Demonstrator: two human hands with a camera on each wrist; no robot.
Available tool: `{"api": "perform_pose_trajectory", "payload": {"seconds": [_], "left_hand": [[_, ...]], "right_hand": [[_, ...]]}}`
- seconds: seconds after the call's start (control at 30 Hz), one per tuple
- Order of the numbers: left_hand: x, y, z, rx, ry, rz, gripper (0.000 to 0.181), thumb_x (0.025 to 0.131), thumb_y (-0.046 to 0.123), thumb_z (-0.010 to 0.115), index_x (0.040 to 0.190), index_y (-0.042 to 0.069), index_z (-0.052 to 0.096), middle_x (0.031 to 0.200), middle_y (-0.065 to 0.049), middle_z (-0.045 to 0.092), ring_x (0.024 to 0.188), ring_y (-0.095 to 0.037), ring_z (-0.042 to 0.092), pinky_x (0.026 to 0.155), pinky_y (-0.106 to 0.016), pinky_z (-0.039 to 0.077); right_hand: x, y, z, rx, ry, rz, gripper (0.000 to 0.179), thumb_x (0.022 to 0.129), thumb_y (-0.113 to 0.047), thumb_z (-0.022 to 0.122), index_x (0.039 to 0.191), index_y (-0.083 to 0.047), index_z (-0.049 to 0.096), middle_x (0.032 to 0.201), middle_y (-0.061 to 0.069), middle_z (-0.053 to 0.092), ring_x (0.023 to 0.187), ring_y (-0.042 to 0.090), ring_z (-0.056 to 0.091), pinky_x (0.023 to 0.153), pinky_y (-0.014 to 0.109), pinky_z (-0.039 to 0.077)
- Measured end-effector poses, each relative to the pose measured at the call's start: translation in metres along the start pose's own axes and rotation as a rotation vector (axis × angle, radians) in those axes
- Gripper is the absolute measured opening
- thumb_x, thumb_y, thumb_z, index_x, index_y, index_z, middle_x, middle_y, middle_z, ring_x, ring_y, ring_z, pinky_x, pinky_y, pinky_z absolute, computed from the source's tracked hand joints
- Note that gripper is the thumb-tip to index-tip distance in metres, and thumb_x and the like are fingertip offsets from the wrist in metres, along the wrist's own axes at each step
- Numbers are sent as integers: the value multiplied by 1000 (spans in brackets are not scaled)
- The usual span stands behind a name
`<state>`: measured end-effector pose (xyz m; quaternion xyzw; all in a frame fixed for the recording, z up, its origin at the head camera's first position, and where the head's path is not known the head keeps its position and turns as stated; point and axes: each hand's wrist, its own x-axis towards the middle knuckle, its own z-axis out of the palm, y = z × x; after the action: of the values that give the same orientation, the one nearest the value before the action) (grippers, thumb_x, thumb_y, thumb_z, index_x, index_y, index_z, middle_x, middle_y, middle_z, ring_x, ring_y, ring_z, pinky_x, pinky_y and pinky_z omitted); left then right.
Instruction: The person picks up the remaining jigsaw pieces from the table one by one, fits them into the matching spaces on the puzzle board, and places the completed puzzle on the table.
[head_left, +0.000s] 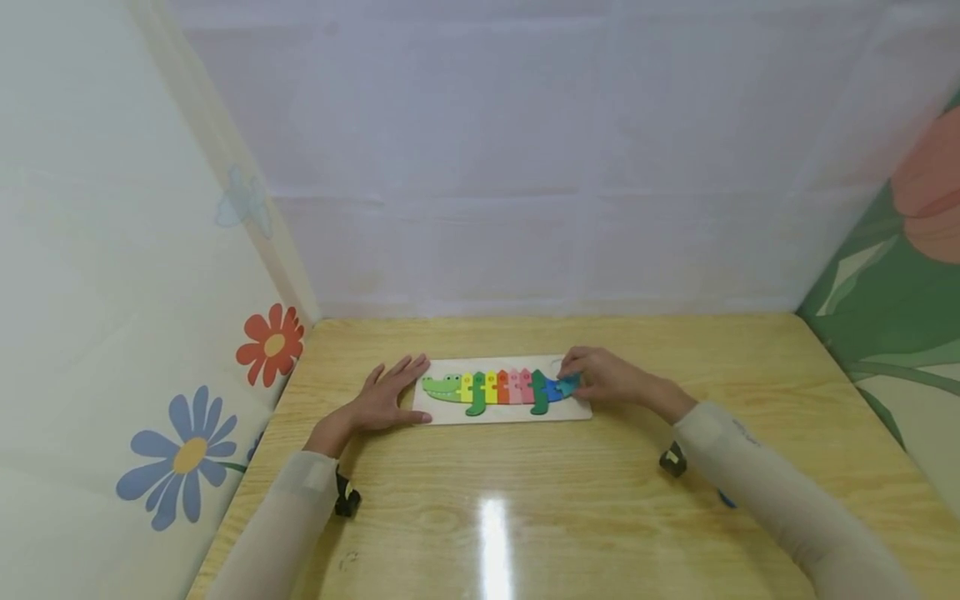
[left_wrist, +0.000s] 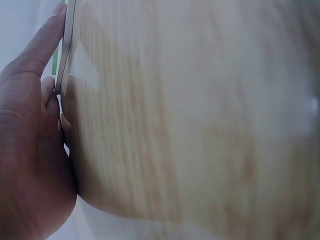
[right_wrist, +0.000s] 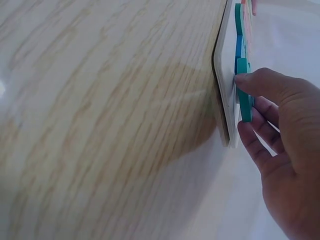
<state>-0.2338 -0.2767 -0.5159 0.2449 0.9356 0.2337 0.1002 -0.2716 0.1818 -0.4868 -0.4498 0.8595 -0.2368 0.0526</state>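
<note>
A pale wooden board (head_left: 502, 415) lies on the table with a colourful crocodile puzzle (head_left: 503, 387) on it, green head at the left and blue tail section at the right. My left hand (head_left: 386, 398) rests at the board's left end, fingers spread and thumb on its lower left corner. Over the right end, my right hand (head_left: 609, 377) pinches a teal puzzle piece (right_wrist: 244, 92) between thumb and fingers. That piece sits against the blue tail section; whether it lies fully flat cannot be told. In the left wrist view, the left palm (left_wrist: 30, 150) is beside the board's edge.
The wood-grain table (head_left: 420, 508) extends on all sides of the board. A small blue thing (head_left: 727, 498) lies partly hidden by the right sleeve. Black wrist cameras hang under both wrists. A white cloth wall (head_left: 525, 167) stands behind, with flowered panels at the sides.
</note>
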Motion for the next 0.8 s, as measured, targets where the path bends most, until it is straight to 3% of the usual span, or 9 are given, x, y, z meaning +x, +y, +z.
{"api": "perform_pose_trajectory", "payload": {"seconds": [0.8], "left_hand": [[0, 0, -2, 4, -10, -13, 104, 92, 52, 80, 169, 8, 26, 176, -12, 20, 163, -40, 11, 124, -71, -1]], "right_hand": [[0, -1, 1, -18, -21, 48, 35, 90, -6, 82, 124, -1, 76, 127, 15, 69, 120, 33, 65, 105, 52, 54]]}}
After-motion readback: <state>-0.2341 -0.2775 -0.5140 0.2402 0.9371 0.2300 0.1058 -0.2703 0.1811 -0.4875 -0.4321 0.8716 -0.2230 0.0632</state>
